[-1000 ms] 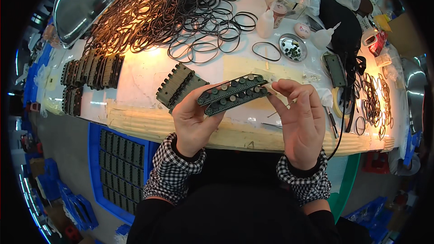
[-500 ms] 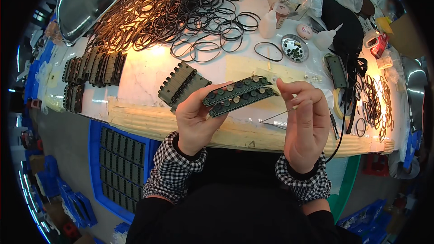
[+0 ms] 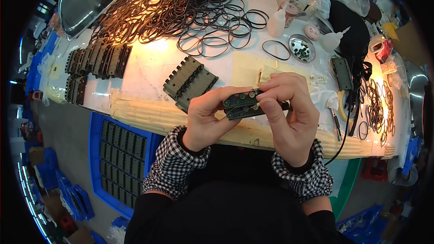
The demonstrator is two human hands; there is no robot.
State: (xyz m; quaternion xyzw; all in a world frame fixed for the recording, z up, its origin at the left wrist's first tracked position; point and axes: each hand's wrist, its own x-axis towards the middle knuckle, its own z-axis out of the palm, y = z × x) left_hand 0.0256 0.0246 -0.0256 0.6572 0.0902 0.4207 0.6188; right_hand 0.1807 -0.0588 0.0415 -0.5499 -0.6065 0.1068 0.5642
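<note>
A dark green toy tank chassis (image 3: 237,104), with toothed tracks and small round wheels along its side, is held above the table's front edge. My left hand (image 3: 203,119) is closed around its left end, thumb below and fingers above. At the other end my right hand (image 3: 294,117) pinches it, thumb and forefinger at the wheels. Those fingers cover the chassis's right part, and whether a thin tool is still in them cannot be seen. Just beyond my left hand, more green chassis pieces (image 3: 190,81) lie side by side on the table.
Black rubber loops (image 3: 181,9) heap at the back. Several chassis (image 3: 101,58) stand in rows at left. A round metal dish (image 3: 302,49) with small green parts sits at right, near squeeze bottles (image 3: 276,22). A blue tray (image 3: 93,153) of chassis is below the table's left front.
My right hand has moved left from beside the chassis onto its right end. The thin rod it held is no longer visible. The chassis has shifted slightly right and down.
</note>
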